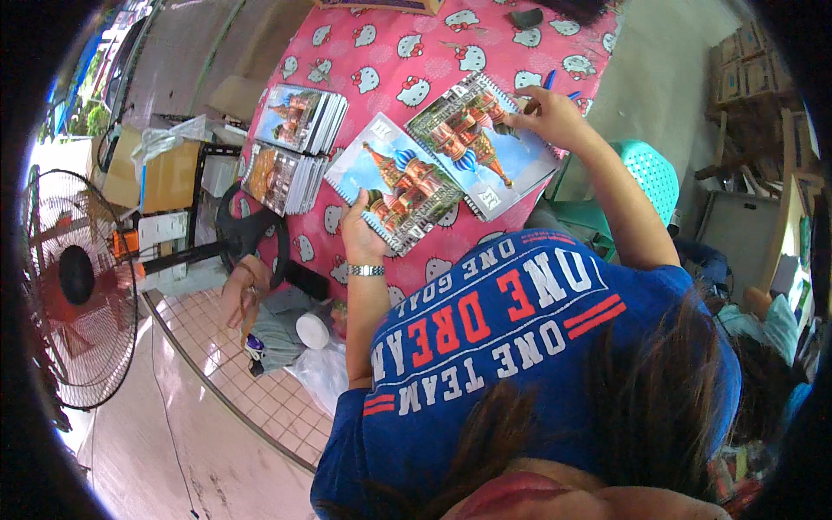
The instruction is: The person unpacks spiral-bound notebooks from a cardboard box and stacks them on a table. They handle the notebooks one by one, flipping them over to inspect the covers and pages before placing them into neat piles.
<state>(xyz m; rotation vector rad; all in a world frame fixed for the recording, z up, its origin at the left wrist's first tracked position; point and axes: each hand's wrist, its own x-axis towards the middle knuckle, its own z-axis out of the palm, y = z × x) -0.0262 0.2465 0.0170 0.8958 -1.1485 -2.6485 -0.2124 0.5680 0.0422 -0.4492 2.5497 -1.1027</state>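
Note:
My left hand (360,232) grips the lower left edge of a spiral notebook (394,178), thumb on top. Its cover shows a colourful domed building against a blue sky, and wire binding runs along its edges. Beside it on the right lies a matching spiral notebook (472,143), its cover picture turned the other way up. At the upper right edge of that one, my right hand (548,117) has bent fingers pinched on the cover. Some page edges show beneath its lower right side. On the far left of the table sit two stacks of similar notebooks, an upper stack (303,117) and a lower stack (282,178).
A pink cartoon-patterned cloth (381,52) covers the table. Blue pens (550,80) lie past my right hand. A standing fan (78,277) is at the left, and a green plastic stool (654,182) stands at the right. A dark round base (251,234) sits against the table's left edge.

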